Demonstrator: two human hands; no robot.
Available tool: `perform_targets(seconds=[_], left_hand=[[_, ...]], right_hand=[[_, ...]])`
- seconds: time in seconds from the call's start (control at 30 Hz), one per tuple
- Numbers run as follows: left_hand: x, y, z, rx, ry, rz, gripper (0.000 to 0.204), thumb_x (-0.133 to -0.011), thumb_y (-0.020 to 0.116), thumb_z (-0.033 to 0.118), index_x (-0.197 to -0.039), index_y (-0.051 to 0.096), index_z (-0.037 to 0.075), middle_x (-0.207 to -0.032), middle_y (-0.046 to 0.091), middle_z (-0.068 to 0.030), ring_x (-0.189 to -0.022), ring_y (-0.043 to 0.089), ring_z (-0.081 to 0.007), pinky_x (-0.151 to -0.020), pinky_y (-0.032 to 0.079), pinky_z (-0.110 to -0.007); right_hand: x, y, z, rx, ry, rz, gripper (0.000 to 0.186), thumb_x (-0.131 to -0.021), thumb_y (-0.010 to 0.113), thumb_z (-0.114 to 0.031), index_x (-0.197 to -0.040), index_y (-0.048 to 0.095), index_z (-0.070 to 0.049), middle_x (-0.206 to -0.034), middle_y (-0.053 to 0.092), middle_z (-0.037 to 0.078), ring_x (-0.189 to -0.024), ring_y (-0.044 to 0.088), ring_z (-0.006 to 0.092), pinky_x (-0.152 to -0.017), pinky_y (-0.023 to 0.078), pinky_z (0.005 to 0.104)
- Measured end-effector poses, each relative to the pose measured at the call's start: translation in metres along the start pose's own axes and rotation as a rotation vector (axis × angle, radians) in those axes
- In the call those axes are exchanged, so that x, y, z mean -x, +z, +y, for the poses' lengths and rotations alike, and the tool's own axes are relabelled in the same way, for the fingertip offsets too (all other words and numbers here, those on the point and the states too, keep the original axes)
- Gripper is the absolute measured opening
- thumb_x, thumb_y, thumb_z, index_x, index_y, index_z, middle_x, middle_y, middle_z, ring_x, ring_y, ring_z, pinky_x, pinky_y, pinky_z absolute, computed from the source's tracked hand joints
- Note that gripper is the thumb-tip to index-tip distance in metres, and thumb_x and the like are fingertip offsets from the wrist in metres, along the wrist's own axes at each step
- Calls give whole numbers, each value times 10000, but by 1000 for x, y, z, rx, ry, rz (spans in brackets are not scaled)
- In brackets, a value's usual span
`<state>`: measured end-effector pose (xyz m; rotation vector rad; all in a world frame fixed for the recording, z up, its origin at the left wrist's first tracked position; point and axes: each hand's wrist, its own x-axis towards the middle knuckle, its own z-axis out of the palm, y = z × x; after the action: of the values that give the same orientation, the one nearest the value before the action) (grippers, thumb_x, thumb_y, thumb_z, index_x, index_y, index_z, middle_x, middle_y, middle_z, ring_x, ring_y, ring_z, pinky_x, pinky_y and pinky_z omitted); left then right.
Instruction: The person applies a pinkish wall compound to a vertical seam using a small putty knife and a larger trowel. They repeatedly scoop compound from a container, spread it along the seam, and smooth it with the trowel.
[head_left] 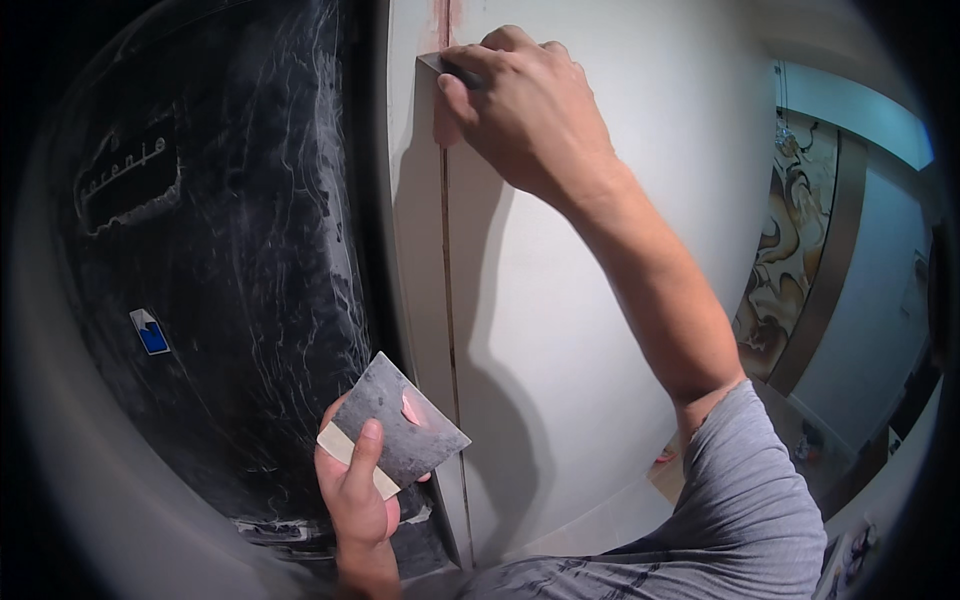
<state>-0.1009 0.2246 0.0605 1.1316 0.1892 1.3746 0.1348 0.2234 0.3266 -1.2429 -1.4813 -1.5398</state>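
Note:
My left hand (358, 505) grips a flat grey plate (390, 450) by its cream-coloured edge strip, thumb on top. A dab of pink filler (411, 408) sits on that plate. Raised high, my right hand (540, 115) is closed around a small putty knife (430, 62); its blade rests against the white panel (620, 180) at the narrow seam (448, 270). Pink filler (445, 130) covers the upper stretch of the seam, while lower down the gap shows dark and brown. My fingers hide most of the knife.
To the left stands a tall appliance under black plastic film (240, 220), dusty and wrinkled, with a small blue-and-white sticker (150, 332). At the right, past the panel, there is a marble-patterned wall panel (795, 240) and a brown upright strip (825, 270).

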Motion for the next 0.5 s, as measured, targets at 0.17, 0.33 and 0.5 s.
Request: perform_targets(seconds=[0.17, 0.33, 0.5], left_hand=[[4, -7, 3, 4, -84, 19, 471, -1052, 630, 243, -1427, 532, -26, -1132, 707, -145, -859, 745, -215, -526, 587, -326], [11, 1, 9, 121, -127, 21, 407, -1076, 601, 212, -1419, 548, -2, -1124, 709, -126, -878, 727, -205, -581, 581, -346], [12, 22, 15, 481, -307, 152, 213, -1050, 692, 288, -1234, 697, 180, -1087, 748, 54, -893, 708, -64, -608, 509, -223]], right_hand=[[41, -12, -37, 19, 61, -106, 346, -1009, 636, -329, -1135, 787, -44, -1129, 699, 207, -963, 673, 436, -831, 575, 542], [84, -50, -53, -3, 103, -446, 311, -1008, 645, -282, -1204, 761, -70, -1144, 680, 190, -1004, 657, 401, -882, 552, 511], [137, -100, -76, -1376, 306, -402, 490, -1074, 572, -339, -1462, 644, -48, -1363, 645, 198, -1260, 599, 356, -1044, 480, 432]])
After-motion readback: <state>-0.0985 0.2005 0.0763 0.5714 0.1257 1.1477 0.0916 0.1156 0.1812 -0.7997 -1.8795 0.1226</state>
